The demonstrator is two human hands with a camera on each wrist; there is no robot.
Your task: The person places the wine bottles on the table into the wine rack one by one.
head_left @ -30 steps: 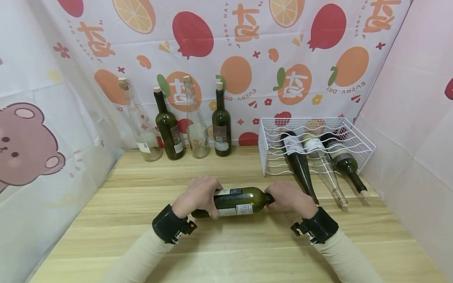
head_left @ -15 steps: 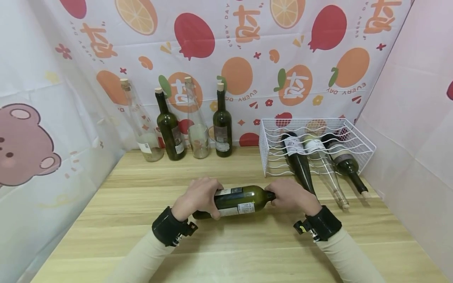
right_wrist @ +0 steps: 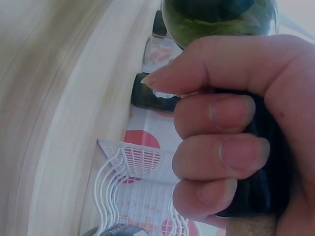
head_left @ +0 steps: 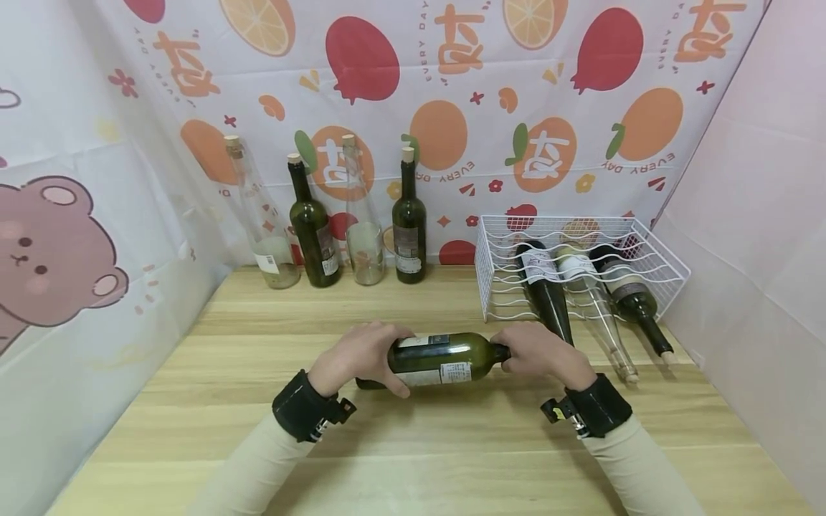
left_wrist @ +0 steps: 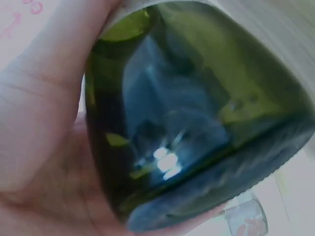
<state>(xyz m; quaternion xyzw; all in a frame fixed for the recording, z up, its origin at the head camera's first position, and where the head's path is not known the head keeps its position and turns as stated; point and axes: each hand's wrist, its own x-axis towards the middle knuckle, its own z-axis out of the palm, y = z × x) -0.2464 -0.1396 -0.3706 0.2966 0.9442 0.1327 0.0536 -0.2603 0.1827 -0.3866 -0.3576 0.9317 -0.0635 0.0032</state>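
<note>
Between my two hands a green glass wine bottle (head_left: 474, 352) lies sideways, its neck pointing right. My left hand (head_left: 364, 355) grips the body near the base, thumb on the near side and fingers over the top. In the left wrist view the bottle's base end (left_wrist: 197, 123) fills most of the frame against the palm. My right hand (head_left: 538, 351) wraps the dark neck; the right wrist view shows curled fingers (right_wrist: 216, 152) round it and a cork (right_wrist: 251, 226) at the end. Whether the bottle touches the table is hard to tell.
A white wire rack (head_left: 487, 276) at the back right holds a dark bottle (head_left: 547, 297), a clear bottle (head_left: 600, 308) and a green bottle (head_left: 635, 301), necks forward. Several corked bottles, including a green one (head_left: 409, 229), stand upright along the back wall. Curtains border the wooden table (head_left: 452, 459).
Both hands keep their hold on the bottle. It has shifted slightly to the right and a little farther from me; the camera view has also moved slightly.
</note>
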